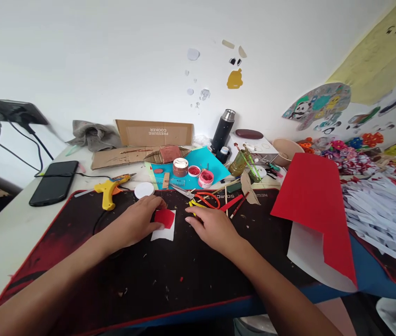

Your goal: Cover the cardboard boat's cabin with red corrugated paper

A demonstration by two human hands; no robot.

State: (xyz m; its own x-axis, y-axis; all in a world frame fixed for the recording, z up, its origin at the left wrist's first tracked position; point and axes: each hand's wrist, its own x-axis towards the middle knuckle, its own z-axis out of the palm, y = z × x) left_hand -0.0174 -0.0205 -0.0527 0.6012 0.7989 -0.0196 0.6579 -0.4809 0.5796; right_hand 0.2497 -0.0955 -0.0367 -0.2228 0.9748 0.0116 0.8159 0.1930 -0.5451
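Observation:
In the middle of the dark mat lies a small piece of white paper [163,234] with a red patch [164,218] on its upper part. My left hand [141,218] grips it from the left, with the thumb on its edge and the curled fingers at its top corner. My right hand [216,228] is apart from the paper, to its right, thumb and forefinger spread and nothing visible between them. Just beyond that hand are orange-handled scissors [209,199] and a yellow-handled tool [195,203], partly hidden by the fingers.
A yellow glue gun [108,192] and a phone [53,183] lie at the left. Paint jars [180,167] stand on a blue sheet [215,161] behind. A large curled red sheet [309,196] and heaped white paper strips [381,214] occupy the right.

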